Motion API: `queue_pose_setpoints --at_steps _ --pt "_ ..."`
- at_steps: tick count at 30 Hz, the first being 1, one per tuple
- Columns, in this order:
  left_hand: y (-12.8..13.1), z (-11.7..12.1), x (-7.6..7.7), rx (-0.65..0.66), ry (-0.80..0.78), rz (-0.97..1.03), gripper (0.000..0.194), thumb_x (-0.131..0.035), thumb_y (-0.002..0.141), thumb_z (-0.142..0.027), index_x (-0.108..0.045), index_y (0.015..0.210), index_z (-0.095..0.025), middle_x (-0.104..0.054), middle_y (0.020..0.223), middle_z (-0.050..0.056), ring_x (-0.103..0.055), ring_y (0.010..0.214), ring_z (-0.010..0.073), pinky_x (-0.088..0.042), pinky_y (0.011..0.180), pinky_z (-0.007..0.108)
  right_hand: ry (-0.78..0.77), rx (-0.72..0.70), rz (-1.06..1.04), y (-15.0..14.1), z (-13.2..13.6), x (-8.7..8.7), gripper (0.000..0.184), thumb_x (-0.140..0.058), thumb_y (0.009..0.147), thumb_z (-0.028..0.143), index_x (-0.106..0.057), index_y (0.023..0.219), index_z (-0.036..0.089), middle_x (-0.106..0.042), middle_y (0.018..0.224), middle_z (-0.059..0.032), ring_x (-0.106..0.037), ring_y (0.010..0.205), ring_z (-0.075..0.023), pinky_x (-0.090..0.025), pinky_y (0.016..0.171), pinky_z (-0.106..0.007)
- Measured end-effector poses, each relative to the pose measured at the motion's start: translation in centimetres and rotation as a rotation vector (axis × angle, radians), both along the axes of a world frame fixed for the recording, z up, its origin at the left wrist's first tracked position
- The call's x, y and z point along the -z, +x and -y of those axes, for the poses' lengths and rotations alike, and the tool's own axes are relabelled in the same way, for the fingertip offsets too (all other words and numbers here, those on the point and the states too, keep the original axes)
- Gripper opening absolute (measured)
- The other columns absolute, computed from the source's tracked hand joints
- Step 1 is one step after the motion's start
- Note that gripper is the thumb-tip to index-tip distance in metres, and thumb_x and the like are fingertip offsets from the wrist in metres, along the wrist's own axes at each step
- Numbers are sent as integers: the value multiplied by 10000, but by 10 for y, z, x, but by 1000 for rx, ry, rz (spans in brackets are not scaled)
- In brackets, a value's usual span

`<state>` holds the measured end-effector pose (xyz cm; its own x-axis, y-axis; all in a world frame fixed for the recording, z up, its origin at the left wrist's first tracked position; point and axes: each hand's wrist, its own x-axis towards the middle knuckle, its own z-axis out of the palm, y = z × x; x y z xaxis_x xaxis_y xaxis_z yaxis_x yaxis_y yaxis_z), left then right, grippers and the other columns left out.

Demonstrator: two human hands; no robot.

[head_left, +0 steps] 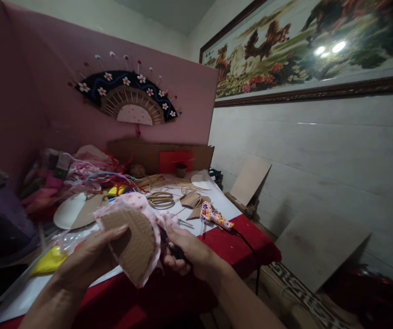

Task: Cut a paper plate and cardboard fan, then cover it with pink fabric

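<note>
Cardboard (pixel 134 249), half-round, tilted, dotted cloth (pixel 133 201) behind it: gripped by left hand (pixel 91 256), thumb across its face, other fingers hidden behind. Right hand (pixel 189 249): fingers curled round scissors (pixel 175 250), at the cloth margin beside the cardboard's curved edge; blade gap cannot be told. Glue gun (pixel 213 215): beyond the right fingers, to their right. Open room: right of those fingers, over red cover (pixel 225 251), out to its corner.

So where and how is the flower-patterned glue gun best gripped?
Probably by the glue gun's slim handle, coming from the table's right side: that end, where the black cord leaves, points toward the edge, while the wider body sits farther in. The right hand is nearest but grips a black tool.
</note>
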<state>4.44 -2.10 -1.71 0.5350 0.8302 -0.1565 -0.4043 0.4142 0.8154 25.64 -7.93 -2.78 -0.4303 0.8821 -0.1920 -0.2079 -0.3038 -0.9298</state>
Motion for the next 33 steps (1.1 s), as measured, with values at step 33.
queue_pose_setpoints --at_steps 33 --pt "2 2 1 63 -39 -6 242 -675 735 -157 -725 972 -142 -741 910 104 -659 912 297 -497 851 401 159 151 -86 -15 -9 9 512 -461 799 671 -514 835 163 -524 460 57 -340 289 -28 -188 284 -119"
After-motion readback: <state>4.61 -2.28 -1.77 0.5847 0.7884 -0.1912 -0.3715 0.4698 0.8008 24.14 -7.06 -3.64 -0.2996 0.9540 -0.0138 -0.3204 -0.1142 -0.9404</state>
